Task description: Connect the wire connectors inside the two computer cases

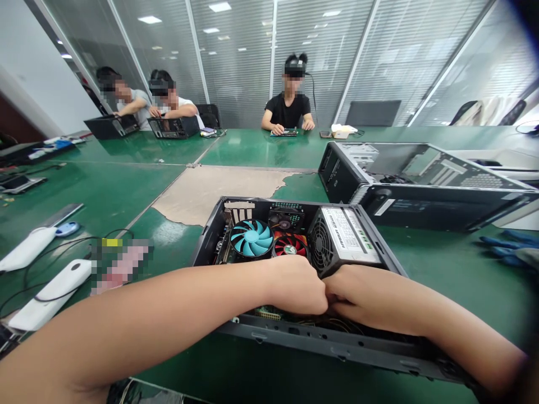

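Note:
An open computer case (311, 338) lies on its side in front of me, its inside facing up. Both of my hands are down in it, meeting below the power supply (343, 238). My left hand (300, 285) is curled into a fist, with its fingertips hidden. Pressed against it, my right hand (352, 292) has bent fingers, and whatever they grip is out of sight. Behind my left hand are a light-blue fan (251, 238) and a red fan (290, 245). Part of a green circuit board (268, 314) and thin wires show under my hands.
A second open computer case (425, 199) stands behind to the right. Blue gloves (511, 247) lie at the right edge. White power strips (53, 294) with black cables are on the left. Across the green table (248, 147) several people work with their hands on computer parts.

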Available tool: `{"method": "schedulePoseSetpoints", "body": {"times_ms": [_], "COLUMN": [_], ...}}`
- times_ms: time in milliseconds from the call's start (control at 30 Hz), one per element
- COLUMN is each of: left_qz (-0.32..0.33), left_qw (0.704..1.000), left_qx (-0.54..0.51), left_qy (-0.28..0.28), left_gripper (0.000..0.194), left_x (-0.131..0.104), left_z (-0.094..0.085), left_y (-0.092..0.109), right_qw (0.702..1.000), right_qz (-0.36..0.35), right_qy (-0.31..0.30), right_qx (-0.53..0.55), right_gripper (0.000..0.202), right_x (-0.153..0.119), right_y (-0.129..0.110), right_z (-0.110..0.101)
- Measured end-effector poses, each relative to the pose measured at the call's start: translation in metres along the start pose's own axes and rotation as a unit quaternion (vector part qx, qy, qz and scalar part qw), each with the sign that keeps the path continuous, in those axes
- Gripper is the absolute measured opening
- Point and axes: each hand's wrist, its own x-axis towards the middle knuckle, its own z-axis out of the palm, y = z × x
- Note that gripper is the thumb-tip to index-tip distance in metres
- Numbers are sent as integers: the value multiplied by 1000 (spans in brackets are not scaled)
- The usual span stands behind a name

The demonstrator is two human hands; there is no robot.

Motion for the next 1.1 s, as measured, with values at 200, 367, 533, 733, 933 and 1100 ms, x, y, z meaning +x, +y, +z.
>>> {"method": "schedulePoseSetpoints", "body": {"times_ms": [200,367,533,733,933,1100], "left_qz": [-22,-33,-50,-28,-42,-46], "left_qw": [999,998,997,991,979,973], "left_qx": [-14,-29,-47,-102,-128,-138], "left_qy": [44,42,21,-84,-151,-177], "left_gripper": [35,26,21,24,22,22], "left_x": [-5,-10,-13,-11,-12,-14], "left_z": [-1,-10,-16,-13,-15,-15], "left_y": [-3,-5,-6,-4,1,2], "right_qw": [999,999,999,998,999,999], "right_qz": [12,16,16,14,12,19], "right_qy": [-2,-16,-18,0,-11,-23], "right_qx": [37,36,44,62,51,37], "right_gripper": [18,17,17,17,16,19], "right_x": [-3,-3,-2,-4,-1,1], "right_y": [-4,-3,-1,-3,-3,0], "right_z": [-6,-8,-7,-8,-7,-2]}}
